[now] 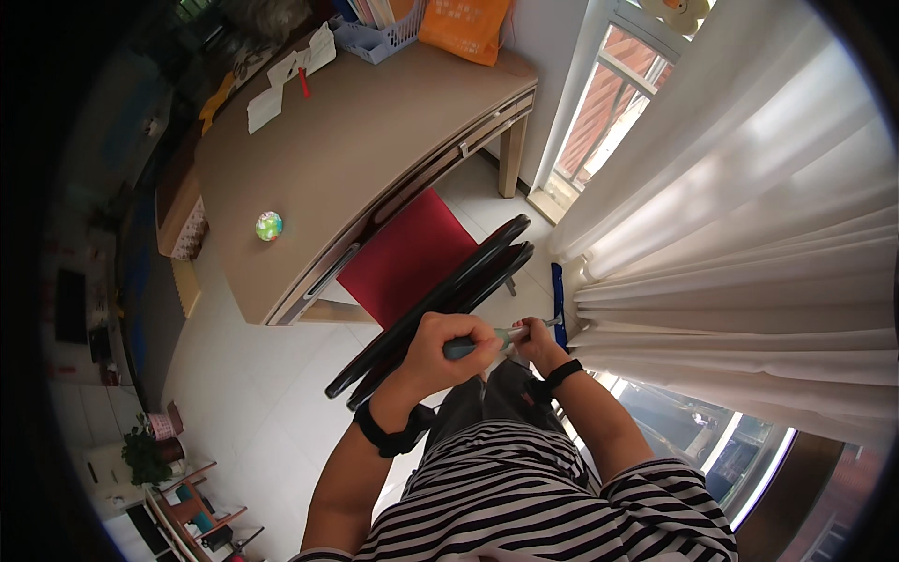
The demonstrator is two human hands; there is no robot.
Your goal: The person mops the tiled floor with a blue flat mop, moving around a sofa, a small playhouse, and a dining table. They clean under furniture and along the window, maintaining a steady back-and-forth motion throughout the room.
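Observation:
My left hand point(451, 354) is closed around the grey-green grip end of a mop point(511, 334). Farther down the same pole, my right hand point(541, 347) wraps its fingers round the lighter shaft. The pole points away to the right, toward a long, narrow blue head point(559, 304) on the floor beside the curtain hem. How the head meets the floor is too small to tell. Just past my left hand stands a chair with a red seat point(412, 258) and a black curved back point(440, 309), partly under the desk.
A brown desk point(375, 131) fills the upper left, bearing a small green ball point(269, 226), papers point(266, 109), a red pen point(303, 82), a basket point(379, 39) and an orange bag point(464, 28). White curtains point(740, 253) hang on the right. Pale floor tiles point(243, 393) extend to the left.

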